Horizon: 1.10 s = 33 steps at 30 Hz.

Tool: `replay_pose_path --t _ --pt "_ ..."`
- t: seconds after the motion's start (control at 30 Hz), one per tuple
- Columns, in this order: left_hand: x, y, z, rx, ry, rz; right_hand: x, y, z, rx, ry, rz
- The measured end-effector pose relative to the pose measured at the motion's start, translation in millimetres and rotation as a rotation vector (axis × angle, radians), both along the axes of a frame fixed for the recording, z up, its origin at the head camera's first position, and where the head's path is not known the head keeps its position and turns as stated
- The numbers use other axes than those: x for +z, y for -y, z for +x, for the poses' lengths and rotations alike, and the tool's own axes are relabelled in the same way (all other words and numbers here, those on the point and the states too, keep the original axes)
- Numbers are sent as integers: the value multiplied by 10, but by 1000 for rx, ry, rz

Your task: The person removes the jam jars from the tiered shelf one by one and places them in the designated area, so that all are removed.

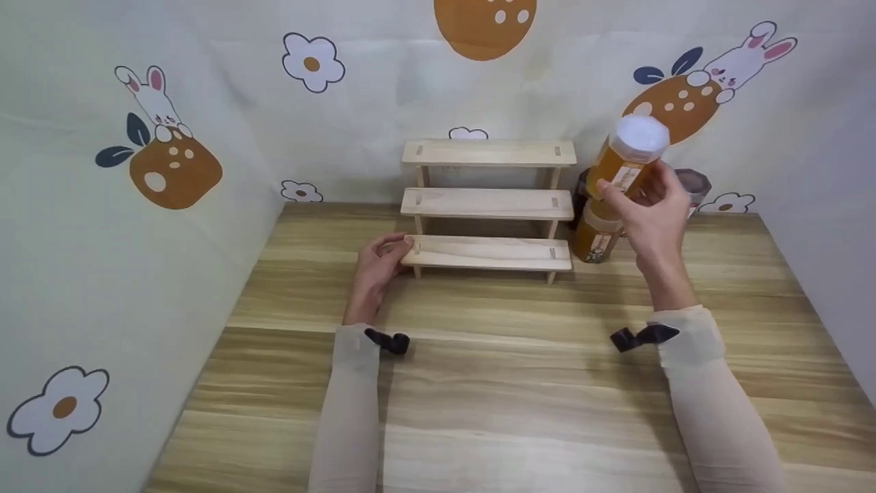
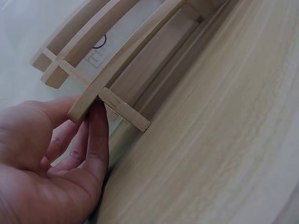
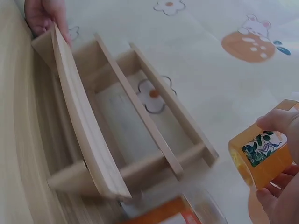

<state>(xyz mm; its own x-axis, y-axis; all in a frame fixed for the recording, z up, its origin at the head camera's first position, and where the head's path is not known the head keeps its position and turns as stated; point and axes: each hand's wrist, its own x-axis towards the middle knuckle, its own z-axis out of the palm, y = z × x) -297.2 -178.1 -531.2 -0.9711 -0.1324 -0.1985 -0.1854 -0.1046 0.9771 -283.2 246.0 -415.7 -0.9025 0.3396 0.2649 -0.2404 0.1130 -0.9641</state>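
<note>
A pale wooden three-tier stand (image 1: pixel 486 251) is on the table near the back wall. My left hand (image 1: pixel 380 266) pinches the left end of its lowest tier; in the left wrist view the thumb lies on top of the board (image 2: pixel 86 100) and fingers curl beneath it. My right hand (image 1: pixel 653 212) holds up an amber jar (image 1: pixel 619 171) with a white lid, thumb on one side and fingers on the other. The jar's label (image 3: pixel 262 148) shows in the right wrist view. Below it a second amber jar (image 1: pixel 594 236) stands beside the stand's right end, partly covered by the held one.
Behind my right hand is a dark-topped container (image 1: pixel 692 183), partly hidden. Another dark item (image 1: pixel 582 186) shows between the stand and the jars. Printed cloth walls (image 1: pixel 369 123) enclose the wood-grain table (image 1: pixel 513 404) at the back and sides.
</note>
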Motion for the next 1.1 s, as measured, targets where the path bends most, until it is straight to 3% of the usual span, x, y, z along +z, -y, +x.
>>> replay_pose_path --t 0.3,0.67,1.1 --pt "-15 15 6 15 -15 30 -79 -485 78 -49 55 7" --pt "-34 -12 -11 6 -31 44 -322 -827 204 -64 190 134" --pt "-24 -17 -10 18 -21 46 -600 -976 203 25 290 317"
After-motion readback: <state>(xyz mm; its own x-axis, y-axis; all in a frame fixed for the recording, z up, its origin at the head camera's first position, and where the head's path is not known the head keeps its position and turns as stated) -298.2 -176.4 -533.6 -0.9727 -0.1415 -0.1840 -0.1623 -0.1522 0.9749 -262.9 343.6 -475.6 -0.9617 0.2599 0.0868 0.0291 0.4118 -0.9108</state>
